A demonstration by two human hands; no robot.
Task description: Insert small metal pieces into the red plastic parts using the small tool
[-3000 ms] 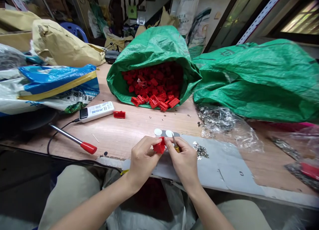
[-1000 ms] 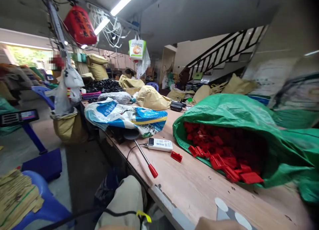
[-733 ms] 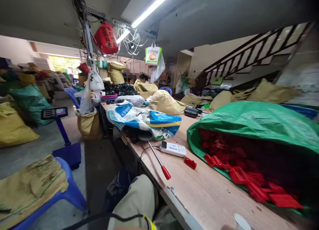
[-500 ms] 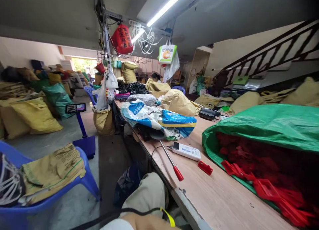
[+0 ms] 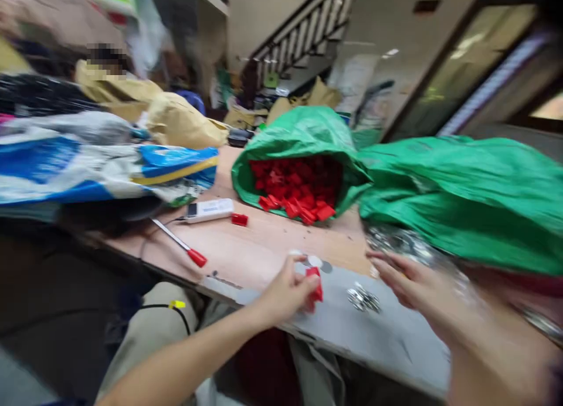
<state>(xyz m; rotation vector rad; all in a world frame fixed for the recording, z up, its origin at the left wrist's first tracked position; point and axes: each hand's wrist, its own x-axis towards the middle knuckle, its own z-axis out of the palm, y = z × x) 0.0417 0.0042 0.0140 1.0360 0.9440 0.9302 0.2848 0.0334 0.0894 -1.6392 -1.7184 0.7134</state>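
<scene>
My left hand [image 5: 285,291] is closed on a small red plastic part [image 5: 315,284] above the grey sheet [image 5: 387,330] at the table's front edge. My right hand [image 5: 411,283] hovers to the right with fingers stretched out, just past a small heap of silver metal clips [image 5: 363,299]. Nothing shows in that hand, though motion blurs it. An open green sack [image 5: 303,139] full of red plastic parts [image 5: 297,186] lies behind, with several spilling onto the wooden table [image 5: 264,247].
A second green sack [image 5: 457,189] fills the right side, with a clear plastic bag of metal bits [image 5: 396,242] in front. At left lie a red-handled tool [image 5: 180,243], a white device [image 5: 209,210], a loose red part [image 5: 240,219] and a blue-white bag [image 5: 109,171].
The view has swung back from the room at left down to the table. Both hands are in sight again; the right hand has left the red part and reaches right.
</scene>
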